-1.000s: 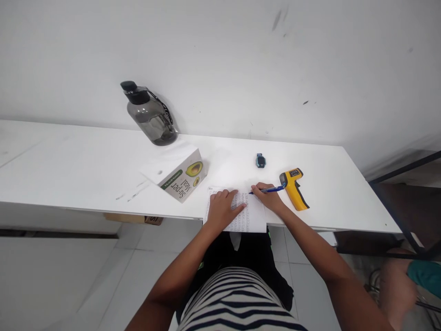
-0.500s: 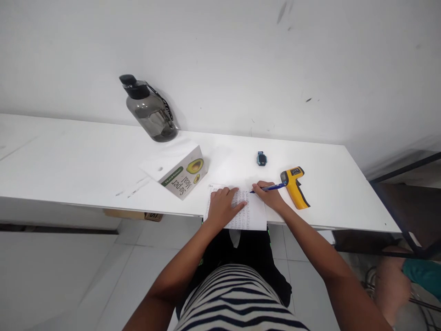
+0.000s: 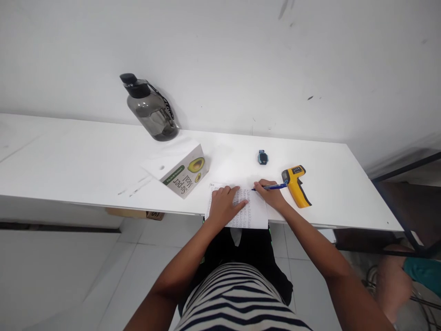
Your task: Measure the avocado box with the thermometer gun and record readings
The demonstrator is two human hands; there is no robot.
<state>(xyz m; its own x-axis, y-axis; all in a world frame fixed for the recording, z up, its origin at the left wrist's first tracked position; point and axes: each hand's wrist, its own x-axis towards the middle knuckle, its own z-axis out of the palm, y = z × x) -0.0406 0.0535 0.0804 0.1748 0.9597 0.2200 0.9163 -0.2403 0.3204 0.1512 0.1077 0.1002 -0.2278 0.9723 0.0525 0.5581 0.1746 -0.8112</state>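
A sheet of paper [image 3: 257,216] with columns of small handwriting lies at the table's front edge and juts a little past it. My left hand [image 3: 224,204] rests flat on the sheet, thumb spread from the fingers. In my right hand [image 3: 270,195] is a blue pen [image 3: 275,186], pinched near its tip. The tip is at the upper part of the paper, just right of the written columns. Close to the pen's rear end lies a yellow-and-black infrared thermometer [image 3: 296,186]. A small smartwatch [image 3: 262,157] sits behind my right hand.
A Su-per Meal box [image 3: 186,177] is left of the paper on the white table [image 3: 69,161]. Behind it, a grey water bottle [image 3: 151,112] stands by the wall. Below the table at left is a cardboard box [image 3: 131,213]. A person's leg [image 3: 392,285] shows at lower right.
The view has shifted very slightly. My right hand and the pen stay at nearly the same place on the paper, and my left hand remains flat on it.
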